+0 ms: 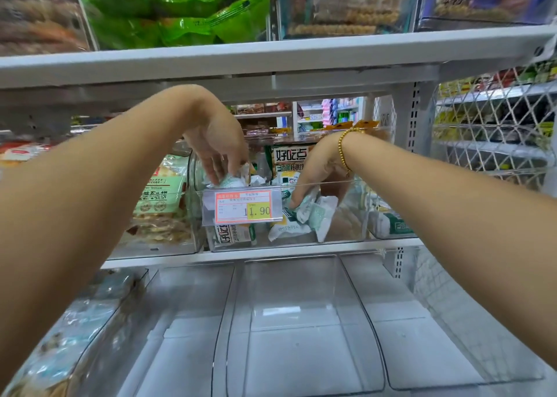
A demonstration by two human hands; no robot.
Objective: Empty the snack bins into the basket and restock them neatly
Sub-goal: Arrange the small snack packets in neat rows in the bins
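Note:
A clear plastic snack bin [346,233] stands on the middle shelf, with an orange and yellow price tag [244,206] clipped to its front. Both my hands reach down into it. My left hand [217,146] pinches a small white and green snack packet [233,181] at the bin's left rear. My right hand [319,167], a gold bead bracelet on its wrist, grips a bunch of the same packets [313,212] near the middle. Several more packets [232,233] lie on the bin's floor. No basket is in view.
A bin of cracker packs [159,209] stands to the left and another snack bin [388,221] to the right. Below, clear bins [301,321] hold nothing. The white upper shelf [271,62] hangs just over my wrists. A wire mesh panel [494,143] closes the right side.

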